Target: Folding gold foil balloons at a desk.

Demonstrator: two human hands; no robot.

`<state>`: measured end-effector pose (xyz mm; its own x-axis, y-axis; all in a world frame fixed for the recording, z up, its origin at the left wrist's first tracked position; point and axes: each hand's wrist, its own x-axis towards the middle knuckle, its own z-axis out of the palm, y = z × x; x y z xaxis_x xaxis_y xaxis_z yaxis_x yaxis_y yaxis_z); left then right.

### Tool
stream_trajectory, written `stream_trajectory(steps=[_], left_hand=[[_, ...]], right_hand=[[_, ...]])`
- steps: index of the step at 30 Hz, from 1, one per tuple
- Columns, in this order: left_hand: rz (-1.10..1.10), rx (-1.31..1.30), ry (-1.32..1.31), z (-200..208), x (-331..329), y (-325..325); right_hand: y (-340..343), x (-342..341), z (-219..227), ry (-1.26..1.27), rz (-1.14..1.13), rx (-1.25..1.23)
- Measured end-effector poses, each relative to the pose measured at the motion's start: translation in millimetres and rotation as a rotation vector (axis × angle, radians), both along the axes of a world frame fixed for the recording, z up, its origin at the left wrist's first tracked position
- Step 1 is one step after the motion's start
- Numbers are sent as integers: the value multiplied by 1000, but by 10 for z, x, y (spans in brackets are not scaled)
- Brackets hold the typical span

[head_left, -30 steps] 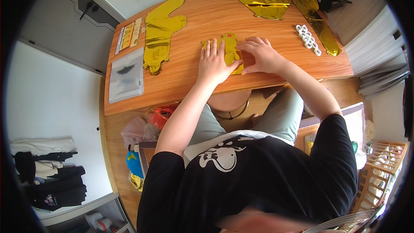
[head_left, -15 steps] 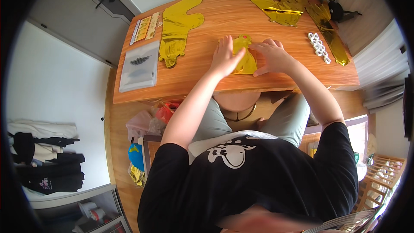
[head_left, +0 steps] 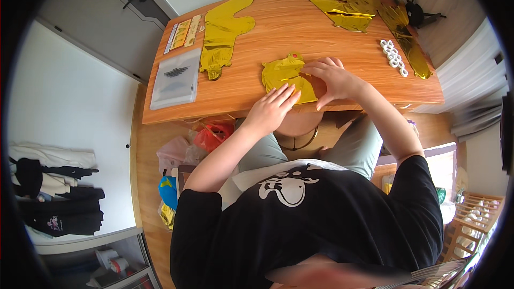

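Observation:
A gold foil balloon [head_left: 278, 73], flat and folded, lies near the front edge of the wooden table [head_left: 230, 96]. A small red spot shows on its far end. My left hand [head_left: 274, 108] rests on its near edge, fingers stretched out flat. On the balloon's right side is my right hand [head_left: 333, 79], its fingertips touching the foil and the thumb spread apart toward me. Neither hand is closed on anything.
Another flat gold foil balloon [head_left: 225, 27] lies left of centre. More gold foil [head_left: 348, 8] lies at the far right, near white rings [head_left: 393, 58]. A clear plastic bag stack [head_left: 174, 83] and printed cards [head_left: 184, 33] sit at the left. A black device [head_left: 415, 15] stands at the back right.
My left hand has slid toward me, from the foil's left side to its near edge. More of the foil now shows, spread wider to the left. My right hand has shifted slightly nearer.

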<state>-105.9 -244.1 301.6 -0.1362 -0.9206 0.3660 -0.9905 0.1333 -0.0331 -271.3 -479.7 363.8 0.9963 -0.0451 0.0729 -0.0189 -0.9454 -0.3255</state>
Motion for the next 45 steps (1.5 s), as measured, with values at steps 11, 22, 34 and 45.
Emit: stream_trajectory(steps=[11,22,34,45], left_hand=[[-97,44,491,716,65,270],[105,369,1247,716,827,-865],[-8,-59,312,273,649,-963],[-10,234,211,37,713,-1006]], right_hand=[[398,-337,-9,-269,-46,-55],[257,-221,98,-195,-393,842],[34,-99,-95,-38,-437,382],[-247,33,-151,-226,-192,81]])
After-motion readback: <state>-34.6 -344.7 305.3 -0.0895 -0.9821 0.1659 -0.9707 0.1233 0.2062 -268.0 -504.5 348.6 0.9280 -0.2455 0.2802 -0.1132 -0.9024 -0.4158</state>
